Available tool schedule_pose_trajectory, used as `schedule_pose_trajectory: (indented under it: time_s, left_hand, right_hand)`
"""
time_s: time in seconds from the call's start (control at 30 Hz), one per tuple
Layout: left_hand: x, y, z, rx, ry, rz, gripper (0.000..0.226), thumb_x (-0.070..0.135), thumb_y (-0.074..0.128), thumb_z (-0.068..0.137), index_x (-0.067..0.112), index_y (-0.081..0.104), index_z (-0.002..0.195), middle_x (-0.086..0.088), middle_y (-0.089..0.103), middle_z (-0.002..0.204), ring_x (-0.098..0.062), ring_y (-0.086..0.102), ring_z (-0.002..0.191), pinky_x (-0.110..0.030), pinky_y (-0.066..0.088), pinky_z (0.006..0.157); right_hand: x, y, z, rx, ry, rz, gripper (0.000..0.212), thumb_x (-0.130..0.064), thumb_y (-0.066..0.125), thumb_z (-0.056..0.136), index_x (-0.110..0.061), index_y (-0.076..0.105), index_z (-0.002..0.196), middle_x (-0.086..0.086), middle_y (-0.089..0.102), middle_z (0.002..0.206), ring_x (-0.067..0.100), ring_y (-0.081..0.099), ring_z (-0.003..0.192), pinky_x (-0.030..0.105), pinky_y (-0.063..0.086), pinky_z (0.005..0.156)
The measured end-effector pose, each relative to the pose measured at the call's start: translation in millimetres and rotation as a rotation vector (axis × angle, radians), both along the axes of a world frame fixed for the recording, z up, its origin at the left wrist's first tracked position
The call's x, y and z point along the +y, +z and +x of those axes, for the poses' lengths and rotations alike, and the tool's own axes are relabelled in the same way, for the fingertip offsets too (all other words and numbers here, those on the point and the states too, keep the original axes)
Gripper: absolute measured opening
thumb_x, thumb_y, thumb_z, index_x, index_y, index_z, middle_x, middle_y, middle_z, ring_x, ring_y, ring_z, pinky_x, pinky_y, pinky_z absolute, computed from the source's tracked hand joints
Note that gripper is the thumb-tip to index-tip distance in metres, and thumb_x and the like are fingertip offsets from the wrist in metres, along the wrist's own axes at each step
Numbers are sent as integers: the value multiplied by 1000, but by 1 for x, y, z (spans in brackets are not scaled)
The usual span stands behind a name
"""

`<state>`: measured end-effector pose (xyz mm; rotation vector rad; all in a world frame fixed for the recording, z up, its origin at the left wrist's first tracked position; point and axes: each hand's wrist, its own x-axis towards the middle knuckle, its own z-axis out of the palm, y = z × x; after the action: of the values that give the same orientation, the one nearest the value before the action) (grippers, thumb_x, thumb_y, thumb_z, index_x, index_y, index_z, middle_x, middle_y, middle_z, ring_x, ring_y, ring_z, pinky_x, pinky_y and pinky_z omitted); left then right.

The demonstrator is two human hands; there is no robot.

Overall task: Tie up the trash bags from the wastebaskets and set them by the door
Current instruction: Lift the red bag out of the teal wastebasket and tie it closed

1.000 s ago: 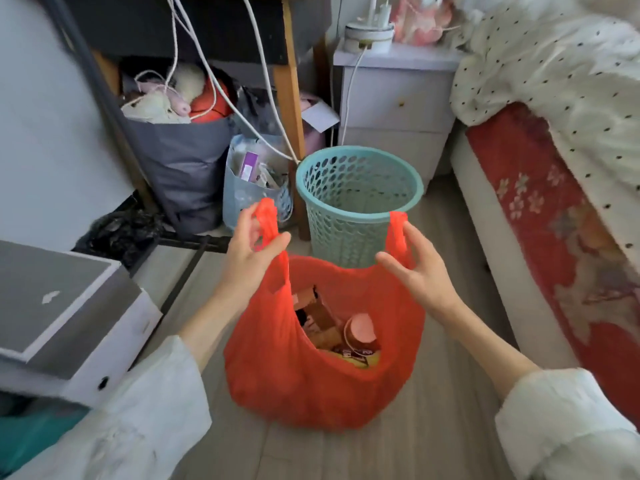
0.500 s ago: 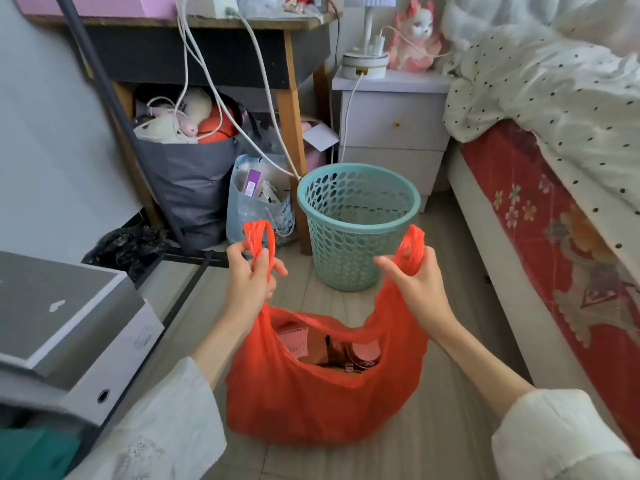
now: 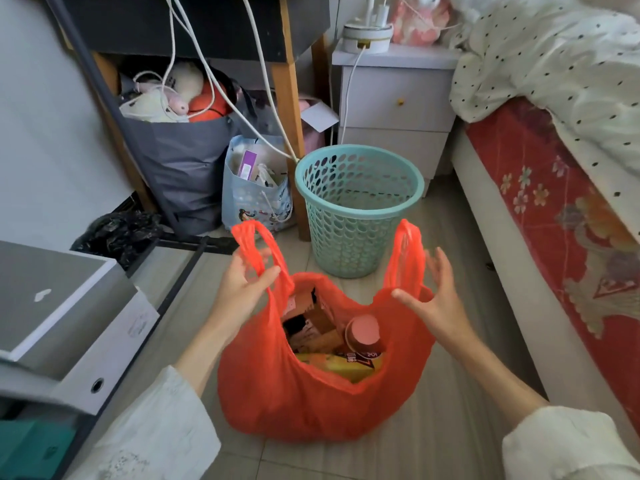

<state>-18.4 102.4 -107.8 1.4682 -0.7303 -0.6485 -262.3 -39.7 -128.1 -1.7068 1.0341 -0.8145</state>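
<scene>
Bag: one thin red plastic trash bag [image 3: 311,393] stood full on the floor, mouth open, two handle loops | Left hand [image 3: 242,285]: pinched the left loop | Right hand [image 3: 433,299]: fingers spread, nothing held, beside right loop | Step: tying; next, likely regrasp and cross loops | Beyond: one empty perforated teal plastic wastebasket [image 3: 356,209]

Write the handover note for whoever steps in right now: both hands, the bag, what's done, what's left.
Left hand: fingers pinching the left handle of the red trash bag.
Right hand: open, fingers spread beside the right handle, not gripping.
Bag sits on the floor in front of the teal wastebasket, out of it, mouth open, full of rubbish.
Done: bag pulled from basket.
Left: regrip right handle, knot handles, carry to the door, not in view.
</scene>
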Motion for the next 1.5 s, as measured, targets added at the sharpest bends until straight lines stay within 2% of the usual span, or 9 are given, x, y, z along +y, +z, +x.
schedule_pose_trajectory:
  time_s: [0.13, 0.37, 0.53, 0.67, 0.87, 0.97, 1.2, 1.33, 1.5]
  left_hand:
    - [12, -19, -7, -164, -128, 292, 65, 32, 74, 71, 35, 39, 126, 20, 43, 129, 3, 35, 124, -17, 27, 100]
    - [18, -48, -24, -518, -412, 462, 123, 68, 61, 43, 35, -2, 143, 22, -17, 147, -3, -24, 138, -42, -7, 119]
    - [8, -56, -30, -703, -603, 546, 120, 57, 72, 57, 35, -9, 143, 26, -21, 144, -2, -31, 134, -35, -18, 114]
    - [6, -72, -17, -884, -469, 445, 65, 54, 51, 80, 23, 37, 136, 15, 24, 149, 1, -4, 138, -41, 1, 120]
    - [3, -47, -19, -176, 50, 92, 51, 29, 28, 99, 12, 62, 64, 16, 73, 81, -19, 65, 94, -9, 40, 90]
    - [-3, -32, -22, 182, 201, -103, 45, 32, 26, 98, 13, 35, 58, 1, 41, 32, -23, 65, 52, -31, 55, 78]
    - [-6, -30, -16, 731, 222, -319, 37, 23, 28, 98, 19, 30, 61, 8, 26, 32, -22, 65, 52, -31, 58, 58]
    - [-5, -41, -14, 882, 301, -335, 38, 23, 26, 97, 18, 30, 60, 6, 25, 29, -12, 55, 37, -31, 51, 65]
    - [0, -53, -7, 892, 282, -262, 47, 43, 28, 95, 22, 31, 54, 8, 23, 34, -7, 20, 29, -15, 30, 35]
  right_hand:
    - [-11, -14, 14, 306, 158, -199, 118, -63, 73, 56, -24, 11, 148, -9, 30, 149, 18, 16, 144, 45, 15, 118]
    - [-3, -21, 45, 298, 291, -416, 35, -31, 52, 83, -4, 71, 93, 2, 58, 113, 14, 37, 122, 25, 23, 107]
    - [5, -3, 52, -142, 92, 170, 24, -16, 34, 99, -5, 55, 99, 0, 64, 80, -3, 61, 71, 6, 45, 67]
    - [2, 4, 52, -216, -101, 180, 21, -23, 29, 101, -15, 49, 101, -7, 59, 69, 6, 54, 66, 5, 42, 56]
    - [-2, 12, 46, -260, -95, 206, 34, -29, 25, 101, -15, 38, 74, 3, 43, 27, 14, 45, 25, 24, 46, 40]
    - [-2, 23, 49, -351, -72, 294, 39, -36, 24, 100, -13, 38, 72, -2, 25, 24, 11, 22, 21, 18, 33, 31]
    - [-10, 29, 52, -638, -27, 633, 12, -27, 47, 93, -16, 48, 87, -8, 30, 43, 4, 22, 31, 17, 31, 38]
    - [-7, 3, 42, -393, 11, 431, 20, 4, 43, 90, -2, 57, 103, -5, 46, 55, 5, 40, 45, 21, 31, 51]
    - [0, -10, 39, -318, 78, 334, 26, -19, 32, 100, -20, 55, 87, 0, 72, 64, 7, 69, 71, 25, 53, 72]
